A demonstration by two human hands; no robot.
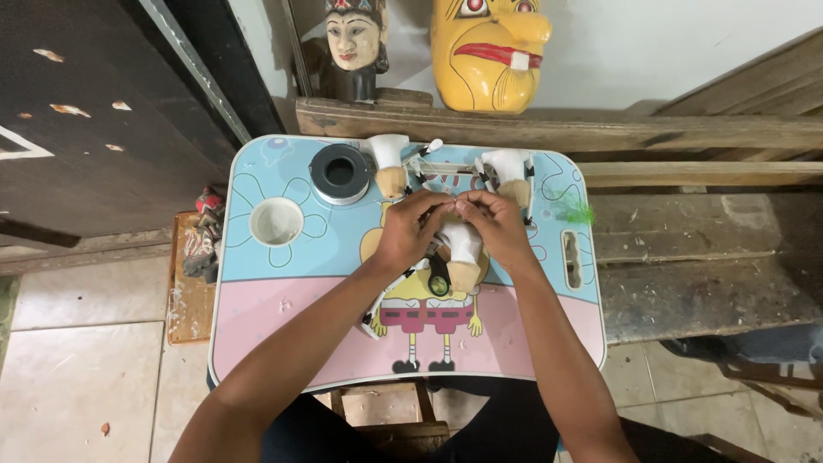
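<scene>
Small lap table (257, 326), both hands (410, 230) pinching a puppet (463, 257) mid-surface

Blue and pink cartoon-printed lap table (283, 326), yellow mask (489, 51), black tape roll (340, 171)

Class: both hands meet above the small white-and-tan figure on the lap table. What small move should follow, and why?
Probably pinch tighter and pull gently: left hand and right hand meet fingertip to fingertip above the figure, apparently holding something too fine to make out.
</scene>
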